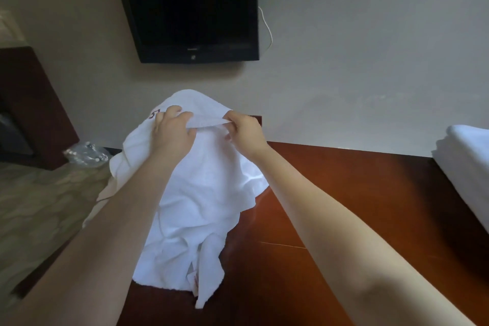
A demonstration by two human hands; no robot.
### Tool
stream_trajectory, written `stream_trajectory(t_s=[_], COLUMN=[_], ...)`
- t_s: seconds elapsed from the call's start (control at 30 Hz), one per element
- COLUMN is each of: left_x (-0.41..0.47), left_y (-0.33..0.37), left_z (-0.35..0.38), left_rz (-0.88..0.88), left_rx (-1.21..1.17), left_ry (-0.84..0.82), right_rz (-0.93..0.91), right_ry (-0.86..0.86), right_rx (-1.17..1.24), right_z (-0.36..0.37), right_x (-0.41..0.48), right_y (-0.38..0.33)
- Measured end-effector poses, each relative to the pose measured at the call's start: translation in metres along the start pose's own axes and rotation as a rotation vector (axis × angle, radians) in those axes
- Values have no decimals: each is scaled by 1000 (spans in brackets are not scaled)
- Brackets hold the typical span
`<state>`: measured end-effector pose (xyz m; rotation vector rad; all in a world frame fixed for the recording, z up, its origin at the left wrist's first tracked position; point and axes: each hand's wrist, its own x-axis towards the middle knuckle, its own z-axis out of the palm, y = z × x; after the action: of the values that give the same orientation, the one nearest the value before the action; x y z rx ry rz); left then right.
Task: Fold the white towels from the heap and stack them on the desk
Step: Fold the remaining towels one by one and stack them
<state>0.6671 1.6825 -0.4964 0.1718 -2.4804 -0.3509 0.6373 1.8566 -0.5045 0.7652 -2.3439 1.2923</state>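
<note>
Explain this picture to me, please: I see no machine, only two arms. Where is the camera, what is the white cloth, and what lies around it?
No machine here: a person works with bare hands. The single camera sits on the person's head and looks forward and down, so both arms reach in from the bottom. The left hand and the right hand each grip the top edge of a crumpled white towel; the rest of it sags onto the left end of a brown wooden desk. At the right edge of the picture a stack of folded white towels lies on that desk. On the wall behind hangs a dark television.
</note>
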Motion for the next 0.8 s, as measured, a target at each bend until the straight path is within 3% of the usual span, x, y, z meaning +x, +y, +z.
stream_trajectory(t_s=[0.17,0.43,0.6,0.8], left_x=[-24,-76,-119,-201], left_y=[27,94,173,238], left_z=[-20,-51,-54,-18], left_rz=[200,217,303,346], left_rx=[-108,-210,-345,-478], left_ry=[31,74,-254,-624], right_rz=[17,149,317,387], right_ry=[137,522,688,681], right_rx=[74,191,182,76], right_z=[-29,-92,-144,-205], right_x=[-51,-129,-188,-278], right_y=[-11,-20,1,32])
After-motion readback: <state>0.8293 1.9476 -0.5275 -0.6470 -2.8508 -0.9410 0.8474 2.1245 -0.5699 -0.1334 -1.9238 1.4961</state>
